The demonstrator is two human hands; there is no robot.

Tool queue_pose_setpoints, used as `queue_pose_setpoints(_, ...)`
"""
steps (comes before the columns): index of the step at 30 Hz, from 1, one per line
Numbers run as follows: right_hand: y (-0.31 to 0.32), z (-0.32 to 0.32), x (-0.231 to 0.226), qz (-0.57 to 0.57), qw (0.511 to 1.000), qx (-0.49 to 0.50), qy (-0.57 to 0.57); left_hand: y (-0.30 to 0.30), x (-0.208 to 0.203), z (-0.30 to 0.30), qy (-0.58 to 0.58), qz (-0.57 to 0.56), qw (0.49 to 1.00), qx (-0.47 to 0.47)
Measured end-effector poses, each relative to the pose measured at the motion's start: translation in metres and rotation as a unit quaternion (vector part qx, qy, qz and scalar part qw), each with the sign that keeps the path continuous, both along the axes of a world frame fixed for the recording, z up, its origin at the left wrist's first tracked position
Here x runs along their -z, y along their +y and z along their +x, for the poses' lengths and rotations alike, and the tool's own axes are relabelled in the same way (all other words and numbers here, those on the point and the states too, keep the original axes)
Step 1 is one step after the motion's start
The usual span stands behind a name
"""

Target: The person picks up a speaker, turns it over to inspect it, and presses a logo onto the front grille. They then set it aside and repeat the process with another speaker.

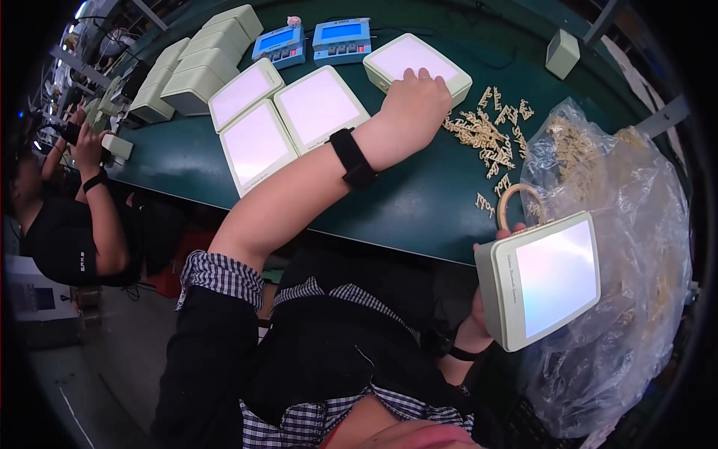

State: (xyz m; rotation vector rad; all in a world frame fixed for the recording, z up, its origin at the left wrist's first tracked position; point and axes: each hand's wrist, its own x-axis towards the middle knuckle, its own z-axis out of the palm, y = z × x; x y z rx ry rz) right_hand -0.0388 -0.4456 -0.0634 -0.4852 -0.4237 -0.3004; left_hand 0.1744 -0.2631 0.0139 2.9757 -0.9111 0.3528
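Left arm outstretched, right hand point(485, 299) gripping low.

Box point(540, 278) in right hand point(479, 299): pale green matt plastic shell, smooth glossy white face. Box point(416, 61) under left hand point(416, 101): same plastic, same glossy face. Table point(419, 202): dark green, smooth, slight sheen. Bag point(636, 247): thin clear plastic, crinkled, shiny. Loose small parts point(486, 135): tan, wood-like, matt. Wristband point(353, 158): black, matt. Sleeve point(221, 273): checked woven cloth.

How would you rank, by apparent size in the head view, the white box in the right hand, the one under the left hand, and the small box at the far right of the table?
1. Held box, partly because it is nearest the camera.
2. Box under left hand.
3. Small box.
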Motion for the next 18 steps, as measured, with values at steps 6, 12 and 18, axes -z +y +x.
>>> queue_pose_setpoints(6,0.004,0.0,0.013,0.028,0.998,-0.043,-0.023,0.028,-0.009,-0.077,0.015,-0.039,0.994,0.105)
queue_pose_setpoints(12,0.016,-0.001,0.019,0.075,0.995,-0.049,0.037,0.073,-0.018,-0.142,0.058,-0.053,0.982,0.172)
queue_pose_setpoints(18,0.053,0.016,0.034,0.14,0.977,0.058,0.152,0.073,-0.002,-0.151,0.087,-0.18,0.972,0.125)
